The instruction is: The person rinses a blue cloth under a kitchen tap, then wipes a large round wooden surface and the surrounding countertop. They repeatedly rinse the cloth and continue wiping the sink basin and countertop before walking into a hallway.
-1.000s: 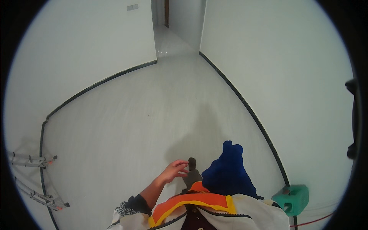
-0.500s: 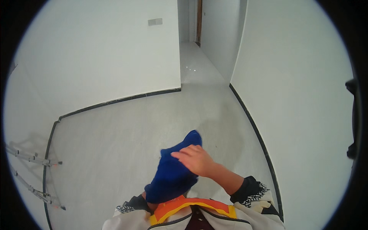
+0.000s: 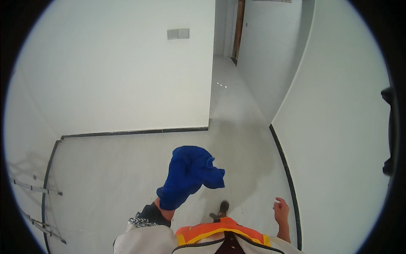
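Note:
A blue cloth [image 3: 184,178] is draped over my left hand, covering it down to the wrist [image 3: 166,214]. It hides the fingers, so their grip on the fabric does not show. One loose corner hangs off to the right, above the floor. My right hand [image 3: 281,210] is well apart from the cloth, low at the right near the wall. Its fingers are loosely bent and apart, with nothing in them.
Pale floor [image 3: 105,169] runs into a corridor [image 3: 224,93] ahead. White walls with dark skirting [image 3: 283,158] stand left and right; a grey switch plate [image 3: 178,34] is on the far wall. Metal ladder legs [image 3: 40,226] stand at the left. My shoe [image 3: 223,207] shows below.
My right hand has left the blue cloth and dropped to the lower right. The cloth-covered left hand has turned, and the cloth's loose end now points right. The view has shifted toward the corridor.

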